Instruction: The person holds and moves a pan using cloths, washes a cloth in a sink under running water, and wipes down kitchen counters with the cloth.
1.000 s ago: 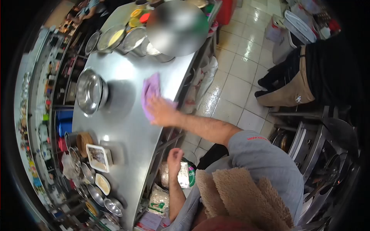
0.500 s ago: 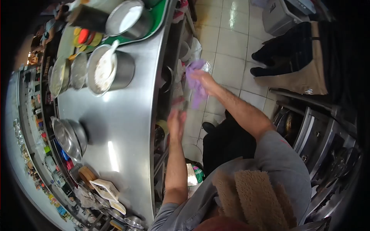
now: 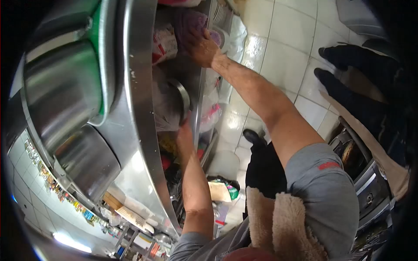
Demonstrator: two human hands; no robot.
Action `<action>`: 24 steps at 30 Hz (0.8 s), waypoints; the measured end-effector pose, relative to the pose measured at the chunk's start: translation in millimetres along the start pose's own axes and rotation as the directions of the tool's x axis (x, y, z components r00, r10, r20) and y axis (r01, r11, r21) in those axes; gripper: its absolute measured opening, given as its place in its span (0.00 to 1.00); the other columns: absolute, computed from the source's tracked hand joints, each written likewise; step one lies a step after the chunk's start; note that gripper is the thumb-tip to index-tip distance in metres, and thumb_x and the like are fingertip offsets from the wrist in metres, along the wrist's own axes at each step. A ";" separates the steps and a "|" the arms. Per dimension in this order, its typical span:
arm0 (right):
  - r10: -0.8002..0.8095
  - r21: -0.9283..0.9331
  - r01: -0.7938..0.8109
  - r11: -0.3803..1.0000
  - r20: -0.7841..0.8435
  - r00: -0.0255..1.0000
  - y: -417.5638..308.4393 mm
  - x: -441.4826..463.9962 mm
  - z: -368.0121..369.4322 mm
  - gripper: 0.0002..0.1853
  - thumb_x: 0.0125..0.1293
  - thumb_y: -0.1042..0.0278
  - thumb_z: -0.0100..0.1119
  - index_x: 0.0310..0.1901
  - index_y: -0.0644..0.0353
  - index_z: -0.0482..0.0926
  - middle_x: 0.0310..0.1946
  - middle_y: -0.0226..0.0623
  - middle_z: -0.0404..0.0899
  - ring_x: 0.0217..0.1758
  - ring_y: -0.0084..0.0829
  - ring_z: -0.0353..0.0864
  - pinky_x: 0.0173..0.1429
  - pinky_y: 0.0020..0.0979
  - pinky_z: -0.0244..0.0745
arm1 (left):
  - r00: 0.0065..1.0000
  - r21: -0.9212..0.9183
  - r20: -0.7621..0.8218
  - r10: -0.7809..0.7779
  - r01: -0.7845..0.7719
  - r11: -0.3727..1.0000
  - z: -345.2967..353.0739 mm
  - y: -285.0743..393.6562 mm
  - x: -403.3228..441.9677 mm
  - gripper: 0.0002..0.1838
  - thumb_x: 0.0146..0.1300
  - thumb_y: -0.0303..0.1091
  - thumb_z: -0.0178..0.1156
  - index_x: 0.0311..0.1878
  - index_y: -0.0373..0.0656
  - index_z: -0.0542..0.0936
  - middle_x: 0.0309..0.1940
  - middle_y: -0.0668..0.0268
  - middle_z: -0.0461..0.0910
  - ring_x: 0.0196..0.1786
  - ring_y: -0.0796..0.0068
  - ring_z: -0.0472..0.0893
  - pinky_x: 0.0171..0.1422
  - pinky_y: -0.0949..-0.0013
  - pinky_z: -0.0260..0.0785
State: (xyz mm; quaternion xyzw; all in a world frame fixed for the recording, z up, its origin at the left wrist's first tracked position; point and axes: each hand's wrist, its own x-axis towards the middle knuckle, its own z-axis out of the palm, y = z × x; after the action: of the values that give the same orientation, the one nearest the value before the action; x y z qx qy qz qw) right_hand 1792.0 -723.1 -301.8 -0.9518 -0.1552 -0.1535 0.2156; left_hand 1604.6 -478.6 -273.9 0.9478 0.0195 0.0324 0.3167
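Below the steel worktop, my right hand presses on a purple cloth at the shelf, its fingers partly spread over the fabric. Beside that cloth lies a red and white plastic bag. My left hand reaches in under the worktop edge, at the lower end of a round metal rim. Its fingers are blurred and partly hidden, so its grip is unclear. Clear plastic lies next to the rim.
Large metal pots stand on the worktop at the left, one by a green tray. Another person's legs are at the right, near a steel cooking unit. White floor tiles show between.
The view has moved closer to the worktop's underside. My right hand has gone from the tabletop to the shelf with the cloth. My left hand has reached under the edge to the metal rim.
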 end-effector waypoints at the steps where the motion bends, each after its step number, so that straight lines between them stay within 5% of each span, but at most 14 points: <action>1: 0.003 0.022 -0.003 1.000 0.017 1.000 -16.4 -13.7 4.3 0.22 0.56 0.54 0.50 0.50 0.54 0.75 0.59 0.37 0.66 0.67 0.41 0.53 0.65 0.53 0.50 | 0.995 0.083 -0.006 0.095 -0.094 0.992 -13.1 21.6 8.8 0.20 0.63 0.39 0.50 0.56 0.41 0.68 0.50 0.55 0.74 0.45 0.53 0.77 0.46 0.49 0.75; 2: -0.020 0.091 0.021 0.996 -0.011 1.000 -29.3 -24.0 8.2 0.23 0.56 0.55 0.50 0.51 0.56 0.75 0.59 0.38 0.65 0.67 0.41 0.53 0.66 0.52 0.48 | 0.946 -0.571 -0.048 -0.321 0.238 0.786 -25.5 43.1 26.6 0.19 0.63 0.38 0.49 0.56 0.40 0.69 0.49 0.54 0.74 0.44 0.53 0.77 0.45 0.51 0.76; 3: -0.038 0.160 0.043 0.986 -0.037 0.999 -41.7 -35.1 10.2 0.24 0.55 0.56 0.49 0.52 0.58 0.74 0.59 0.39 0.65 0.67 0.42 0.53 0.67 0.52 0.46 | 0.758 -0.939 0.175 -0.628 0.321 0.125 -35.3 53.0 36.4 0.19 0.63 0.36 0.49 0.55 0.39 0.69 0.48 0.54 0.75 0.44 0.53 0.78 0.43 0.53 0.77; 6: 0.026 0.032 -0.028 0.999 0.055 0.998 -77.3 -35.3 9.4 0.23 0.57 0.58 0.50 0.52 0.60 0.73 0.60 0.42 0.63 0.67 0.39 0.55 0.66 0.49 0.48 | 0.731 -0.833 0.297 -0.614 0.513 0.208 -58.4 46.3 59.7 0.19 0.61 0.26 0.46 0.56 0.36 0.68 0.50 0.52 0.73 0.44 0.56 0.79 0.46 0.53 0.76; 7: 0.030 0.033 -0.031 0.999 0.049 0.998 -86.9 -34.5 9.4 0.23 0.57 0.58 0.50 0.52 0.60 0.73 0.60 0.42 0.63 0.67 0.39 0.55 0.66 0.49 0.48 | 0.735 -0.832 0.295 -0.611 0.512 0.215 -60.3 51.8 66.9 0.19 0.61 0.26 0.46 0.56 0.36 0.68 0.50 0.52 0.73 0.44 0.56 0.79 0.46 0.53 0.76; 9: -0.078 0.130 0.055 0.990 0.180 0.981 -110.8 -36.9 8.0 0.24 0.52 0.60 0.51 0.50 0.62 0.75 0.59 0.44 0.65 0.66 0.41 0.56 0.66 0.48 0.49 | 0.795 -0.875 0.172 -0.582 0.395 0.281 -64.6 60.2 74.6 0.18 0.61 0.28 0.49 0.55 0.35 0.68 0.46 0.51 0.75 0.39 0.52 0.79 0.34 0.68 0.80; 12: -0.054 0.233 0.030 0.972 0.099 0.994 -174.8 -57.2 36.3 0.24 0.50 0.62 0.50 0.49 0.65 0.75 0.57 0.46 0.66 0.63 0.43 0.60 0.66 0.43 0.53 | 0.762 -0.848 0.282 -0.583 0.482 0.221 -81.7 51.5 79.1 0.18 0.61 0.28 0.49 0.55 0.34 0.67 0.45 0.50 0.75 0.37 0.53 0.79 0.33 0.68 0.81; 15: -0.063 0.332 0.051 0.942 0.026 0.998 -222.0 -107.7 38.3 0.24 0.52 0.64 0.48 0.51 0.64 0.73 0.58 0.46 0.66 0.60 0.42 0.62 0.67 0.39 0.54 | 0.821 -0.882 0.161 -0.547 0.369 0.294 -76.2 66.8 75.7 0.18 0.61 0.27 0.49 0.54 0.32 0.67 0.45 0.50 0.75 0.37 0.54 0.80 0.33 0.69 0.81; 17: -0.275 0.225 0.203 0.953 0.360 0.891 -246.0 -140.4 50.6 0.30 0.57 0.57 0.44 0.62 0.59 0.63 0.64 0.43 0.59 0.70 0.42 0.50 0.71 0.47 0.40 | 0.813 -0.888 0.199 -0.548 0.386 0.249 -78.6 66.5 73.0 0.17 0.61 0.27 0.49 0.54 0.32 0.68 0.45 0.51 0.75 0.37 0.54 0.80 0.33 0.69 0.81; 20: -0.450 0.298 0.344 0.890 0.465 0.762 -221.3 -159.7 39.1 0.30 0.59 0.55 0.42 0.64 0.54 0.61 0.65 0.36 0.58 0.71 0.39 0.47 0.72 0.48 0.35 | 0.813 -0.877 0.229 -0.536 0.411 0.249 -83.3 53.2 65.7 0.17 0.61 0.27 0.49 0.53 0.32 0.68 0.44 0.51 0.75 0.37 0.54 0.80 0.32 0.70 0.81; 22: -0.351 0.090 0.349 0.933 0.441 0.826 -187.7 -114.3 2.6 0.29 0.61 0.54 0.41 0.64 0.54 0.60 0.67 0.35 0.55 0.73 0.37 0.43 0.72 0.47 0.32 | 0.826 -0.865 0.205 -0.525 0.404 0.299 -82.5 53.3 67.8 0.16 0.62 0.27 0.49 0.52 0.32 0.69 0.44 0.52 0.75 0.37 0.55 0.80 0.32 0.71 0.81; 24: -0.233 0.073 0.222 0.972 0.356 0.905 -168.7 -67.4 -2.3 0.28 0.64 0.53 0.39 0.64 0.55 0.60 0.67 0.36 0.54 0.73 0.35 0.43 0.72 0.49 0.32 | 0.786 -0.852 0.146 -0.600 0.408 0.328 -81.3 69.6 63.2 0.16 0.62 0.28 0.49 0.51 0.32 0.69 0.42 0.52 0.76 0.36 0.57 0.80 0.31 0.71 0.80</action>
State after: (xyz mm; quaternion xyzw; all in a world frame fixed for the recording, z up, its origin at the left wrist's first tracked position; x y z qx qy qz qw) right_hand 1669.5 -594.7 -262.8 -0.9357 -0.3043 0.0028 0.1785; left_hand 1662.7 -481.9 -164.1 0.6024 0.3265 0.0302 0.7277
